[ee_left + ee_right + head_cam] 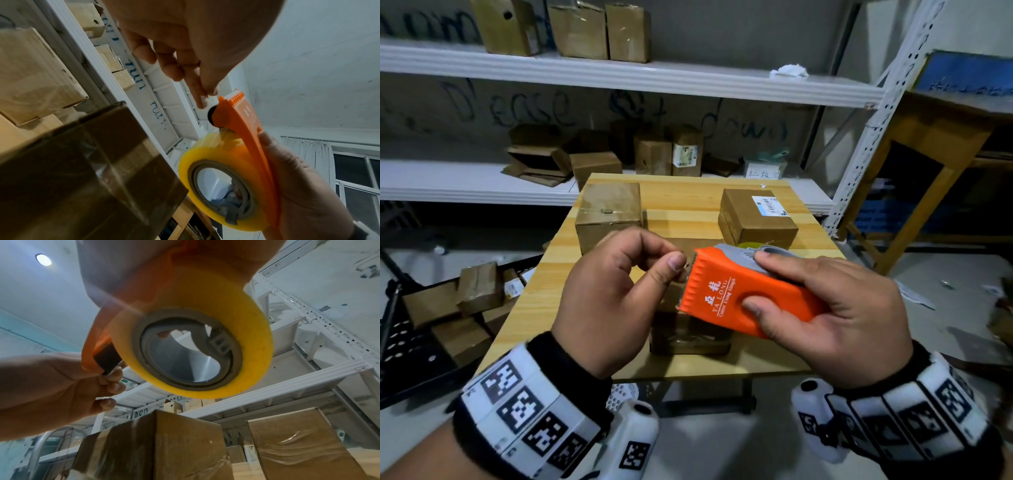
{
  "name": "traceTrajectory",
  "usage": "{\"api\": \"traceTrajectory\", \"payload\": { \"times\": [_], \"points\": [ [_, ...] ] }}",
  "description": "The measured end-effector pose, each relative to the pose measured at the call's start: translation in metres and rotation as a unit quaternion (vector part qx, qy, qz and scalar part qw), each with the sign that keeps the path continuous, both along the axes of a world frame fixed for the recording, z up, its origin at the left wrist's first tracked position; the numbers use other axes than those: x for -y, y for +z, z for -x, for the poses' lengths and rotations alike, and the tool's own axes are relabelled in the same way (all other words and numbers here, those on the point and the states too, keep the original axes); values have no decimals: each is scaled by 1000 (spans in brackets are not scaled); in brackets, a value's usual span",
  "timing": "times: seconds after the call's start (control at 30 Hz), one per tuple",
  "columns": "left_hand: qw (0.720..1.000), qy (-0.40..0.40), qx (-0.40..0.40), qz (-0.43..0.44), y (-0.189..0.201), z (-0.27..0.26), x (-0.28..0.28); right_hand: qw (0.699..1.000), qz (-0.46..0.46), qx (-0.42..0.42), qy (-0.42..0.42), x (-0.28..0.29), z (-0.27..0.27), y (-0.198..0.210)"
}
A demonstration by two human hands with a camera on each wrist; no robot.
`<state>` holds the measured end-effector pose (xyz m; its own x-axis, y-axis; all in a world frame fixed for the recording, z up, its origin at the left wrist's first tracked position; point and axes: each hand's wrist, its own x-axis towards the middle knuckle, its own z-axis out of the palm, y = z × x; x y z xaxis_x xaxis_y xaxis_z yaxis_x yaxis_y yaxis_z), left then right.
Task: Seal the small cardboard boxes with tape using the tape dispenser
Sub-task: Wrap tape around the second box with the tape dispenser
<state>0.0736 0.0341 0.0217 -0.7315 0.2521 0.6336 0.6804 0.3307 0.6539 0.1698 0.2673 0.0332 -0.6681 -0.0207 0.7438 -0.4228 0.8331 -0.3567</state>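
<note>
My right hand (825, 301) grips the orange tape dispenser (726, 294) above the wooden table (544, 291), thumb pressed on its top. The yellow tape roll (205, 155) hangs under it. Thumb and forefinger of my left hand (678, 263) pinch the clear tape end at the dispenser's toothed front edge (236, 95). Directly beneath both hands stands a small cardboard box (688, 335) with glossy tape on it, mostly hidden in the head view and seen close in the wrist views (154, 443).
Two more taped boxes sit on the table, back left (609, 212) and back right (756, 216). White shelving (619, 75) with several boxes runs behind. A black crate (414, 359) of boxes is at the left, a wooden stand (928, 164) at the right.
</note>
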Motion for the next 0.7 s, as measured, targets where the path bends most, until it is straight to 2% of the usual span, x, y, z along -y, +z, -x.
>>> {"api": "traceTrajectory", "payload": {
  "times": [0.37,0.7],
  "points": [
    [999,21,-12,27,4,2,0,1000,-19,-2,15,-2,7,-1],
    [998,42,39,-28,7,14,11,1000,4,-14,-20,-19,6,-6]
  ]
}}
